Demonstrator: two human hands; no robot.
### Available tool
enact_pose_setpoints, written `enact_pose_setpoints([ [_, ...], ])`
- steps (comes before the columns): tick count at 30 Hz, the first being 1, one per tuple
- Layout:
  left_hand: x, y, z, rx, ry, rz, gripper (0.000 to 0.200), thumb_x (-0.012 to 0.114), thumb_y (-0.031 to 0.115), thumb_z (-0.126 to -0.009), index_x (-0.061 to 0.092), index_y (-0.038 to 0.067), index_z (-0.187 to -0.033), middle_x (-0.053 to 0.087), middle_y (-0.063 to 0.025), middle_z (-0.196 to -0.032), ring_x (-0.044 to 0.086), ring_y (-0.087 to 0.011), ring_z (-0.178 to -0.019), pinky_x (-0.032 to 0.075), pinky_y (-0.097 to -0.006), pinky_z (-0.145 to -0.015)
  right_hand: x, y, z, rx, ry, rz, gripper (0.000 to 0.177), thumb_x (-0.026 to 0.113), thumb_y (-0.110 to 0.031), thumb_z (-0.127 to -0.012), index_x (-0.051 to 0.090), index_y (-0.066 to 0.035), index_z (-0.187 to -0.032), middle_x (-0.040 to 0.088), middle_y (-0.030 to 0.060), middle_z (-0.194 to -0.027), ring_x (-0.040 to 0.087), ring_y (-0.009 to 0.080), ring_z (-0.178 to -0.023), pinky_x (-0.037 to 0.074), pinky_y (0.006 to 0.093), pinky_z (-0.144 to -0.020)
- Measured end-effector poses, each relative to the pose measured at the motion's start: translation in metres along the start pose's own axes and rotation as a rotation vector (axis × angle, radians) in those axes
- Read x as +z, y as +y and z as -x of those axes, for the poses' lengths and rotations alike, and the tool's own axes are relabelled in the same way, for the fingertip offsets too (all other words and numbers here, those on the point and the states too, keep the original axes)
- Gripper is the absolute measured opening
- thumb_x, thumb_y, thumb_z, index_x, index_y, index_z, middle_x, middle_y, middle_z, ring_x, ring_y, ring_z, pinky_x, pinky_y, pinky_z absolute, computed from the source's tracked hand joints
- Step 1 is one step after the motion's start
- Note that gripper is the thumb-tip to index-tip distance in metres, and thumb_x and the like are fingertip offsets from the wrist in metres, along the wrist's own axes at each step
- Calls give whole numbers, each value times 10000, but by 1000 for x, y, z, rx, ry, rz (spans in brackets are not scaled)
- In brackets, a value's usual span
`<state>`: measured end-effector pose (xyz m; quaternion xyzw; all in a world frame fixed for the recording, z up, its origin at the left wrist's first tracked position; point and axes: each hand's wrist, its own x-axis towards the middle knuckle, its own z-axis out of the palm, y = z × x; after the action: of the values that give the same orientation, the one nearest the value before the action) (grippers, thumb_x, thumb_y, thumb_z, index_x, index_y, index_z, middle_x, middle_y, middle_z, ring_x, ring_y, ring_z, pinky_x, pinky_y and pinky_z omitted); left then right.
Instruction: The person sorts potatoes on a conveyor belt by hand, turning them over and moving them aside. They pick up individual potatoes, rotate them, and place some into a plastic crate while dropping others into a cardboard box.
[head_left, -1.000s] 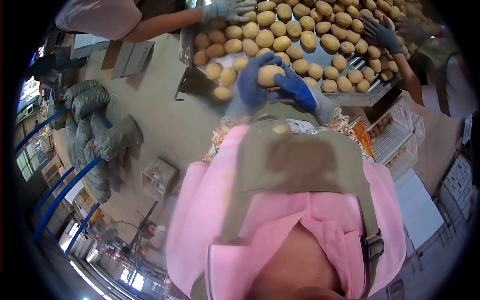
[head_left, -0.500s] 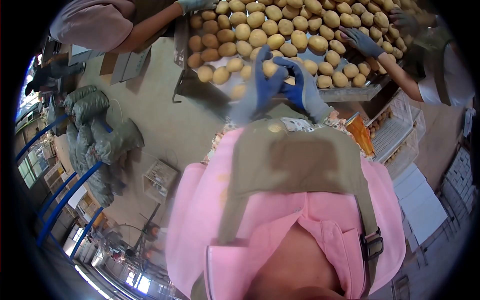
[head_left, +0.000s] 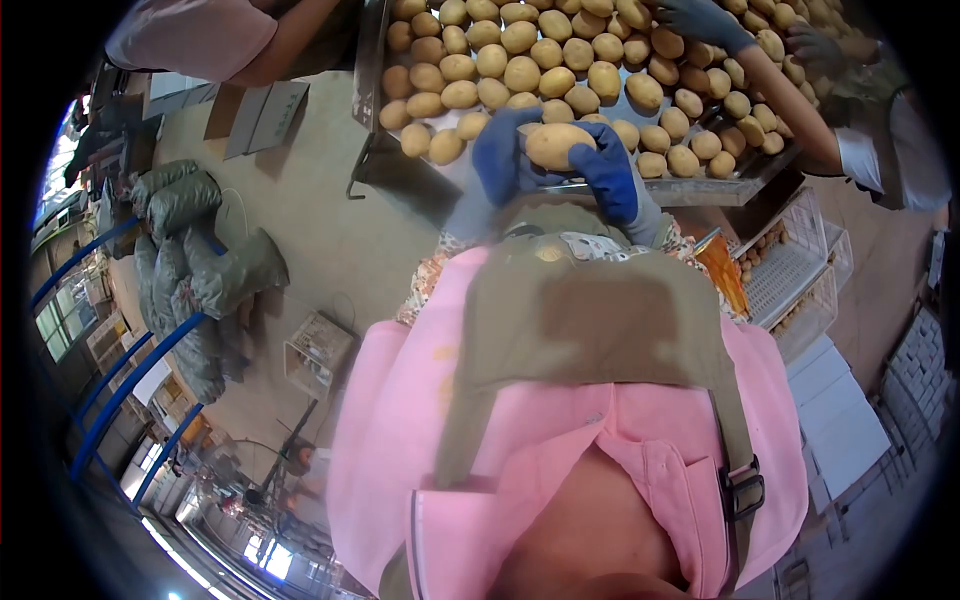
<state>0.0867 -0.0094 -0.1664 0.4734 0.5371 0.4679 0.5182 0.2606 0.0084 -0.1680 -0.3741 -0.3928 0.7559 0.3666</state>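
Note:
A large yellow potato lies between my two blue-gloved hands, just in front of the table's near edge. My left hand cups it from the left and below, fingers bent. On the other side, my right hand grips it, with the thumb pressed on its front. Beyond my hands, many loose potatoes are spread over the metal sorting table, some touching each other.
A co-worker's gloved hand reaches over the potatoes at right; another person's arm is at upper left. Plastic crates holding potatoes stand below the table at right. Filled green sacks and a cardboard box lie at left.
My hands have drawn slightly apart, with the potato now plainly visible between them. The right co-worker's hand moved farther up over the table; the left person's glove left the view.

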Motion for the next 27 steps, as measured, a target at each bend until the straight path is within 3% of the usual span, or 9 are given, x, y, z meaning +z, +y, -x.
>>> enact_pose_setpoints([
  [2, 3, -8, 2, -348, 38, 442, 302, 568, 183, -895, 567, 35, -1158, 654, -147, -991, 645, -287, -932, 501, -341, -784, -4, -1, -2, 186, 19, -62, 433, 671, -213, -873, 517, 41, -1188, 618, 95, -1069, 614, 134, -932, 530, 283, -817],
  [4, 5, -20, 2, 44, -6, -401, 391, 551, 333, -940, 549, 28, -1186, 634, -171, -923, 654, -274, -831, 506, -336, -754, -2, 0, 1, 150, 33, 73, 422, 650, -218, -887, 512, 41, -1191, 618, 96, -1070, 618, 141, -928, 533, 288, -813],
  [9, -1, -32, 8, 318, -69, -634, 355, 503, 306, -969, 556, 11, -1161, 625, -204, -958, 652, -275, -828, 509, -348, -777, -3, 8, 7, 187, 54, 15, 400, 612, -227, -914, 508, 36, -1197, 617, 102, -1081, 616, 146, -940, 530, 304, -824],
  [15, 9, 13, 6, -406, -25, 764, 353, 728, 147, -780, 519, 40, -1043, 610, -146, -950, 610, -246, -731, 492, -339, -633, -9, 7, 6, 151, -73, -199, 455, 667, -227, -877, 509, 28, -1218, 607, 124, -1135, 614, 147, -973, 524, 302, -835],
  [17, -3, -4, 11, 266, -242, -462, 394, 751, 139, -751, 505, 19, -1034, 604, -136, -1005, 609, -219, -748, 492, -320, -640, -5, 14, 9, -25, 80, 361, 517, 734, -217, -819, 519, 8, -1231, 597, 111, -1158, 612, 151, -983, 520, 294, -826],
  [20, 3, -1, 9, 411, -241, -771, 424, 714, 131, -807, 518, -20, -1151, 638, -143, -967, 645, -265, -897, 511, -346, -804, -13, 32, 7, -167, 46, 524, 565, 783, -209, -766, 533, -28, -1239, 589, 87, -1171, 603, 141, -994, 519, 284, -806],
  [21, 4, -7, 11, 101, -265, -95, 482, 764, 85, -728, 529, -19, -1136, 625, -150, -1037, 643, -279, -899, 516, -347, -778, -3, 17, 15, -43, 86, 497, 581, 796, -213, -746, 543, -60, -1246, 577, 69, -1194, 588, 156, -1035, 502, 300, -854],
  [25, 5, -21, 13, 68, -187, -230, 326, 644, 108, -867, 528, -16, -1145, 616, -120, -1092, 640, -224, -888, 518, -336, -786, 1, 3, 17, 25, 51, 561, 620, 794, -196, -745, 515, -67, -1284, 569, 97, -1229, 571, 210, -1105, 466, 330, -935],
  [27, 8, -14, 16, 135, -91, -36, 332, 663, 128, -864, 538, -5, -1142, 574, -130, -1177, 599, -200, -986, 509, -336, -834, -4, 5, 12, -299, 16, 748, 645, 764, -146, -772, 464, -57, -1336, 547, 124, -1286, 546, 256, -1164, 426, 355, -996],
])
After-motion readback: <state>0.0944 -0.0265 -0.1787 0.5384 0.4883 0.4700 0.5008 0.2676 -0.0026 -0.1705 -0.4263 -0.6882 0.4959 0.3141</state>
